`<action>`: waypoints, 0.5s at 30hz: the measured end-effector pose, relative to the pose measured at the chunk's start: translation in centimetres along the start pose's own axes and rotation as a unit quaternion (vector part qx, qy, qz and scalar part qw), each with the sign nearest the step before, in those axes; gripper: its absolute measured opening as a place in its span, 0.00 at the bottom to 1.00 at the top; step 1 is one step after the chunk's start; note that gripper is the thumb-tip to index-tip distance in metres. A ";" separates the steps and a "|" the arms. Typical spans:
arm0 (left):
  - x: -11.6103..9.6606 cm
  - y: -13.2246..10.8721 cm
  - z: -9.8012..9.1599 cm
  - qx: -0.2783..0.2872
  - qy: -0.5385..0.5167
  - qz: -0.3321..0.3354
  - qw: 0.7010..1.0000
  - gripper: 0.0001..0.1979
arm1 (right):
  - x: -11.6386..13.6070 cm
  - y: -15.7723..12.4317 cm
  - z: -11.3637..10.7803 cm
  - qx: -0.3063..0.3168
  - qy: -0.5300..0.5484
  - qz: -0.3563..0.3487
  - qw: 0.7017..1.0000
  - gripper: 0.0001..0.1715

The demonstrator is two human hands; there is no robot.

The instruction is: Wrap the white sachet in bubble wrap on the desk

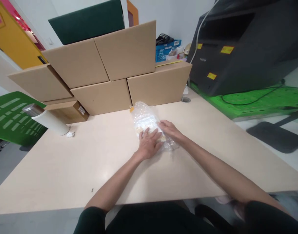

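Press the clear plastic wrap (144,113) evenly under the left hand (149,147), fingers apart; steady its edge with the right hand (170,129), whose fingers' closure is unclear.

The plastic bag (144,113) is clear with white glints and an orange patch (131,109), against a pale beige tabletop (95,152). Cardboard boxes (102,97) show plain tan, the topmost box (87,24) dark green, and the flask (51,122) is white with a silver cap (33,110). The chair back (12,117) is bright green, the printer (241,65) charcoal with yellow labels (227,49), the basket (161,54) blue, the door (22,45) mustard yellow
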State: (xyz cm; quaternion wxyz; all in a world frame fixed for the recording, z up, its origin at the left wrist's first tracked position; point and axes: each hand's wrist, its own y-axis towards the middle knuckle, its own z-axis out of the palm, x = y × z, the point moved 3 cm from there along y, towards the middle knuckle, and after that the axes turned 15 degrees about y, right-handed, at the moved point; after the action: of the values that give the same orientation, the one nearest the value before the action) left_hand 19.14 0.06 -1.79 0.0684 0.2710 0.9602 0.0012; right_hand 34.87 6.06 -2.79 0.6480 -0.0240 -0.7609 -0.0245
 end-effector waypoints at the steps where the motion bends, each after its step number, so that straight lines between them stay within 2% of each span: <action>1: 0.0 0.0 0.1 0.001 0.006 0.004 1.000 0.25 | 0.2 0.5 0.7 0.003 0.008 0.015 1.000 0.20; 6: 0.2 -0.4 0.1 0.002 0.019 0.019 1.000 0.23 | 1.6 1.9 3.3 -0.011 0.105 0.059 0.993 0.19; 10: 1.3 -1.1 -1.7 -0.040 0.011 0.011 0.999 0.24 | 2.8 0.3 3.6 0.020 0.144 0.060 0.988 0.19; 13: 4.0 -1.9 -4.6 -0.117 0.016 -0.063 0.991 0.31 | 4.4 -2.5 3.0 0.138 0.222 0.073 0.962 0.22; 15: 6.0 -2.8 -6.4 -0.134 -0.030 -0.085 0.987 0.32 | 5.8 -4.6 2.5 0.223 0.267 0.080 0.934 0.24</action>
State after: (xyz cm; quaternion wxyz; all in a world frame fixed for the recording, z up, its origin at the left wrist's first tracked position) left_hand 11.79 0.98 3.69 0.1331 0.1763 0.9684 0.1155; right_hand 31.21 1.62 2.49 0.8160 0.0675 -0.5408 0.1925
